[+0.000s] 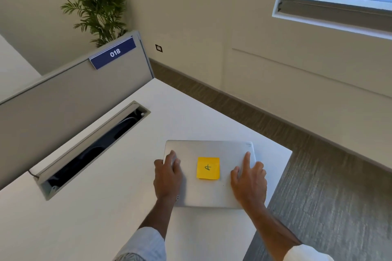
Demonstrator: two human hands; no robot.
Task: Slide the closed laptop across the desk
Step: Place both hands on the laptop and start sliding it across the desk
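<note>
Both hands lie flat with fingers spread, grasping nothing, left hand and right hand pressing the closed silver laptop near the white desk's right corner, a yellow sticky note between them, an open cable tray holding dark cables leftward beside the divider marked 018.

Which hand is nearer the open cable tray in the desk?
Left. The left hand rests on the laptop's left edge, the side facing the cable tray. The right hand lies on the laptop's right side, beyond the yellow note.
</note>
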